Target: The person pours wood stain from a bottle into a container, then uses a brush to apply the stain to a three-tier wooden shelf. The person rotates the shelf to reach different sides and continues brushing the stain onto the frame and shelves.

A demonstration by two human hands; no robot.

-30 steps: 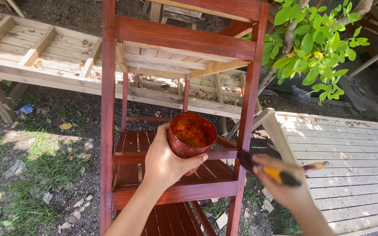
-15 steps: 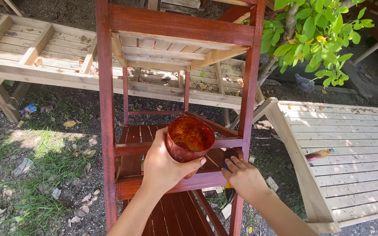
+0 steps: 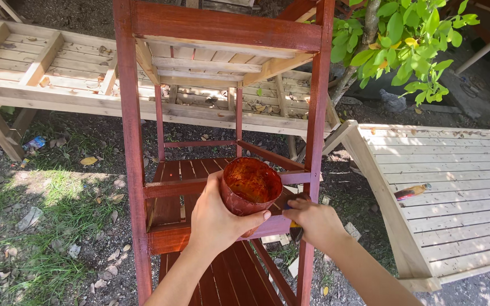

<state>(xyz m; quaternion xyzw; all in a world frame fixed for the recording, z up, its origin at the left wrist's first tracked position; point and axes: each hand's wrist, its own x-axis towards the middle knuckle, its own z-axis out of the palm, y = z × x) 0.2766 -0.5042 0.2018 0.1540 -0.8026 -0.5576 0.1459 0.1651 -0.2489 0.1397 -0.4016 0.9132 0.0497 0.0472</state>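
My left hand (image 3: 218,218) holds a cup (image 3: 249,186) stained red-brown with wood stain, up in front of a tall red-stained wooden shelf frame (image 3: 132,141). My right hand (image 3: 313,222) is closed around a paintbrush with a yellow handle (image 3: 294,225), pressed low against the frame's right front post (image 3: 315,136) near a cross rail. The brush bristles are hidden behind the hand and the cup. Slatted shelves (image 3: 171,178) inside the frame are stained red.
An unpainted slatted wooden structure (image 3: 41,62) lies behind the frame. Another bare slatted panel (image 3: 449,187) lies at the right with a small bottle (image 3: 412,191) on it. A leafy plant (image 3: 409,39) stands at the upper right. Ground is dirt, grass and dead leaves.
My right hand moved left and down from beside the frame to the right post, bringing the brush against the wood. The cup stayed nearly still. The view shifted slightly.
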